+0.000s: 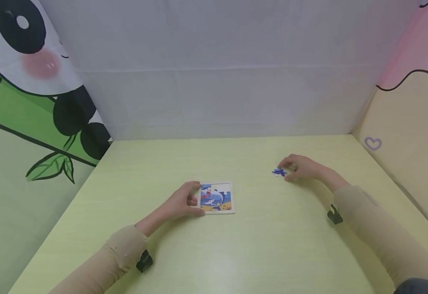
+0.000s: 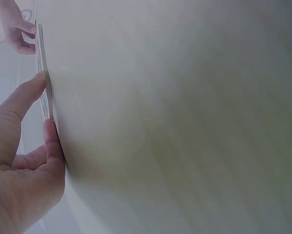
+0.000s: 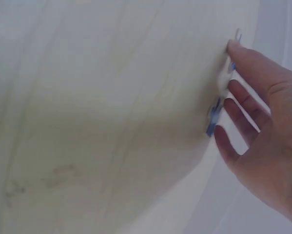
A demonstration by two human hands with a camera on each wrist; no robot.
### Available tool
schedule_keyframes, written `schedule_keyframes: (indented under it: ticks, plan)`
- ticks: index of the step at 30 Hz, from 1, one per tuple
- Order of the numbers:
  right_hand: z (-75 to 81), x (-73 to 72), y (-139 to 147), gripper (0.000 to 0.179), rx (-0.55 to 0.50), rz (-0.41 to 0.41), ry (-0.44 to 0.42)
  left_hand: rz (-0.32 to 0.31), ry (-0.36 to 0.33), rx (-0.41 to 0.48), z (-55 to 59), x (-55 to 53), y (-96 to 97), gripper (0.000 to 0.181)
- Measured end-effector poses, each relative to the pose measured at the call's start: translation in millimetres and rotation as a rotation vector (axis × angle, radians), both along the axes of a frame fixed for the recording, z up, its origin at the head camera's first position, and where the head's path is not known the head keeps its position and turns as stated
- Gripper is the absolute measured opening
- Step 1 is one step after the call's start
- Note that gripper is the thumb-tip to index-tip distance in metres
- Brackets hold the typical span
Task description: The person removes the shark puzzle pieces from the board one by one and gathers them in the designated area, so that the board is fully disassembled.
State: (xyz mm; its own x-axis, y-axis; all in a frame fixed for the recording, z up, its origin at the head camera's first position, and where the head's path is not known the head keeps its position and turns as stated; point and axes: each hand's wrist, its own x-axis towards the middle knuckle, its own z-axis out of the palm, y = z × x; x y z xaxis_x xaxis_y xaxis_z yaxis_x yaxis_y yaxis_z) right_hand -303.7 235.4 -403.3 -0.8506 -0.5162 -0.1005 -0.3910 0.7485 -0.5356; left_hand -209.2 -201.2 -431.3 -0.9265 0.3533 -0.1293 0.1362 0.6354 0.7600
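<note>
A square jigsaw puzzle in a white frame [image 1: 216, 212] lies on the table, showing a white sea animal over blue water and a yellow bottom. Its upper right part is pale and bare. My left hand [image 1: 181, 201] grips the frame at its left side, thumb at the near corner and fingers at the far one. In the left wrist view the frame [image 2: 49, 92] shows edge-on between thumb and fingers. Farther right, my right hand [image 1: 302, 168] pinches blue-and-white puzzle pieces [image 1: 279, 172] between thumb and fingers. The right wrist view shows the pieces [image 3: 213, 118] at the fingertips, partly blurred.
The pale yellow table [image 1: 214, 253] runs back to a grey cloth wall [image 1: 214, 98]. Painted panels stand on both sides, a panda with bamboo [image 1: 34, 98] at left and a cream-and-pink one [image 1: 412, 134] at right. Dark clips sit at both cuffs.
</note>
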Motion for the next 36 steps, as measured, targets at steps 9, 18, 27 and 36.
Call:
schedule_keyframes:
  ticks: [9, 18, 27, 36]
  plan:
    - [13.3, 3.1, -21, 0.055, 0.265, -0.019, 0.086, 0.036, -0.021, -0.028, -2.5, 0.9, 5.7, 0.096]
    - [8.1, 6.7, -70, 0.062, 0.242, 0.055, 0.162, 0.028, -0.002, -0.022, -2.9, -1.9, 6.5, 0.094]
    - [0.9, 20.1, -133, 0.062, 0.132, 0.050, 0.148, 0.026, -0.013, -0.019, -2.4, 0.0, 7.5, 0.095]
    - [-3.9, 33.4, -176, 0.056, -0.020, 0.044, 0.076, 0.012, 0.001, -0.008, -0.2, 0.7, 7.7, 0.094]
